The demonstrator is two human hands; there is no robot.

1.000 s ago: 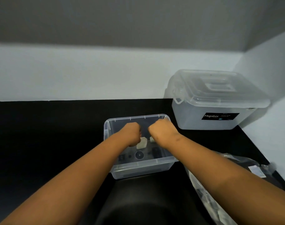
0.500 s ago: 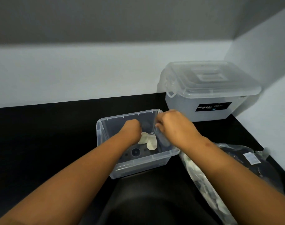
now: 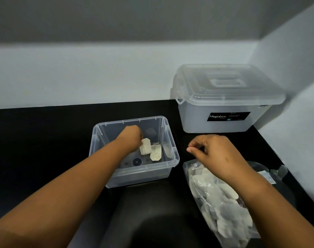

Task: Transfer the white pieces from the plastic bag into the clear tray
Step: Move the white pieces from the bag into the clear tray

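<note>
The clear tray (image 3: pixel 173 154) stands on the black counter at centre. My left hand (image 3: pixel 130 138) reaches inside it, fingers closed on a white piece (image 3: pixel 145 146) held just above the tray floor. A second white piece (image 3: pixel 156 152) lies flat on the floor beside it. My right hand (image 3: pixel 211 151) hovers outside the tray to its right, just above the mouth of the plastic bag (image 3: pixel 222 203); its fingers are loosely curled and hold nothing. The bag lies on the counter, filled with several white pieces.
A large lidded clear box (image 3: pixel 222 97) labelled Megabox stands at the back right against the wall. A second dark bag with a white label (image 3: pixel 267 176) lies right of the plastic bag. The counter's right edge runs close by. A dark rounded shape (image 3: pixel 152 221) sits at bottom centre.
My right hand has left the tray and moved right, over the bag's mouth. A white piece now lies on the tray floor. My left hand stays in the tray with its piece.
</note>
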